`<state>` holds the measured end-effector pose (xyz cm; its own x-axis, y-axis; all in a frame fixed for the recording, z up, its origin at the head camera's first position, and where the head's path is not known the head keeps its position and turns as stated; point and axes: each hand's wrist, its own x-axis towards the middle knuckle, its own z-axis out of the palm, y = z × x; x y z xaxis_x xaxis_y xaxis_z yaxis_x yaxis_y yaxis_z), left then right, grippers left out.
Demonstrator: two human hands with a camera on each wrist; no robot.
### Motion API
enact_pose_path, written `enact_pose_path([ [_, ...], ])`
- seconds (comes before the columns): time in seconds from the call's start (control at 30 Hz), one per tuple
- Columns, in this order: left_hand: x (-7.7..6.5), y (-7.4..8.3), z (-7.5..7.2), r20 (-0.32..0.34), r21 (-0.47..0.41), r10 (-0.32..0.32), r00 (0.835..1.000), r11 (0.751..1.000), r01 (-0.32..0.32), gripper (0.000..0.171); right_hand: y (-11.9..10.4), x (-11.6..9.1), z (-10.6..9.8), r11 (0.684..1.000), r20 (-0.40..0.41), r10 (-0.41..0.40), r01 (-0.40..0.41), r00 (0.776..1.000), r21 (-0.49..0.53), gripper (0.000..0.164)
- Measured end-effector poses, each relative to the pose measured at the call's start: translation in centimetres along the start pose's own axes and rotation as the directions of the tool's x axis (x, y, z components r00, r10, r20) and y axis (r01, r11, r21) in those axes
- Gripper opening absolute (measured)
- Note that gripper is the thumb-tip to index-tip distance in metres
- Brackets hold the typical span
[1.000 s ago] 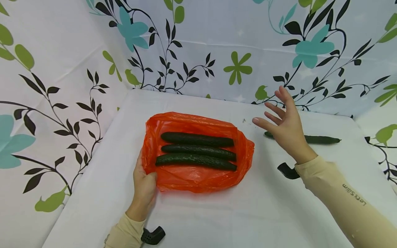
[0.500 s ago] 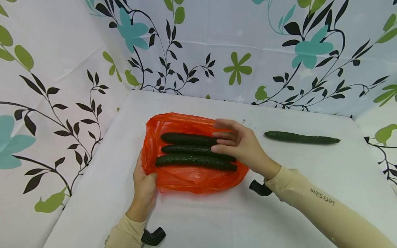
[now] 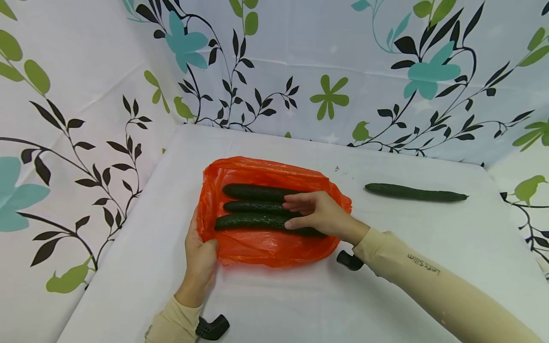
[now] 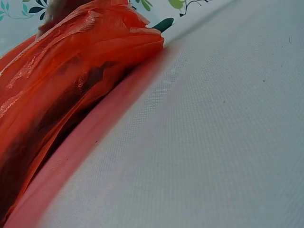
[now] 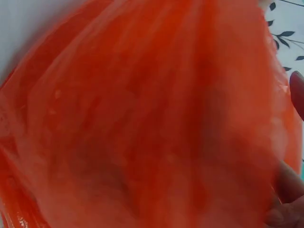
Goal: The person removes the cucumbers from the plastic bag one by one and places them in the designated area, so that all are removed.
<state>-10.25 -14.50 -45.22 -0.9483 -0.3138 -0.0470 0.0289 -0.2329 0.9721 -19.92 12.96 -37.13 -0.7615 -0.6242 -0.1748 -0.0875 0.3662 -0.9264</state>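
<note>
A red plastic bag [image 3: 268, 247] lies in the middle of the table with its mouth spread. Three dark green cucumbers lie side by side in it: a back cucumber [image 3: 253, 191], a middle cucumber [image 3: 246, 206] and a front cucumber [image 3: 246, 221]. My left hand [image 3: 200, 257] grips the bag's left edge, thumb on the near side. My right hand [image 3: 323, 214] is over the cucumbers' right ends, fingers slightly bent and apart from the thumb; whether it touches them I cannot tell. In the right wrist view the bag [image 5: 142, 118] fills most of the picture, with parts of fingers at the right edge.
A single cucumber [image 3: 416, 192] lies on the white-covered table [image 3: 386, 305], to the right of the bag. Small crumbs are scattered beyond the bag's right corner. A patterned cloth [image 3: 279, 47] hangs behind the table and at its left side.
My right hand has come from above the loose cucumber, leftward and then lower, over the cucumbers in the bag. My left hand and the bag have stayed in place.
</note>
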Motion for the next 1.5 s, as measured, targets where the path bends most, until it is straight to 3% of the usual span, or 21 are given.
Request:
enact_pose_path([
  [0.2,0.1,-0.2,0.0,0.005,0.004,0.008,1.0,1.0,-0.008,0.095,1.1,0.3,0.4,0.999,0.004,0.004,-0.004,1.0,-0.052,0.06],
  [0.47,0.2,-0.2,-0.1,0.004,0.001,0.016,1.0,1.0,-0.016,0.096,1.3,0.4,1.0,0.989,0.029,-0.005,0.009,1.0,-0.147,0.06],
  [0.73,0.2,-0.3,-0.2,0.003,-0.007,0.01,1.0,1.0,-0.01,0.095,1.2,0.7,1.7,0.954,0.018,0.02,-0.014,1.0,-0.301,0.06],
  [1.07,0.2,-0.5,-0.4,0.002,-0.017,0.009,1.0,1.0,-0.009,0.095,1.8,1.0,2.4,0.916,-0.025,-0.031,0.018,0.999,-0.4,0.052],
  [1.27,0.1,-0.6,-0.4,0.002,-0.03,-0.005,1.0,1.0,0.005,0.096,2.0,1.0,3.3,0.834,-0.035,-0.102,0.066,0.994,-0.548,0.05],
  [1.5,0.2,-0.6,-0.4,0.006,-0.039,-0.005,1.0,0.999,0.005,0.095,2.4,1.0,4.4,0.651,-0.01,-0.196,0.122,0.981,-0.749,0.05],
])
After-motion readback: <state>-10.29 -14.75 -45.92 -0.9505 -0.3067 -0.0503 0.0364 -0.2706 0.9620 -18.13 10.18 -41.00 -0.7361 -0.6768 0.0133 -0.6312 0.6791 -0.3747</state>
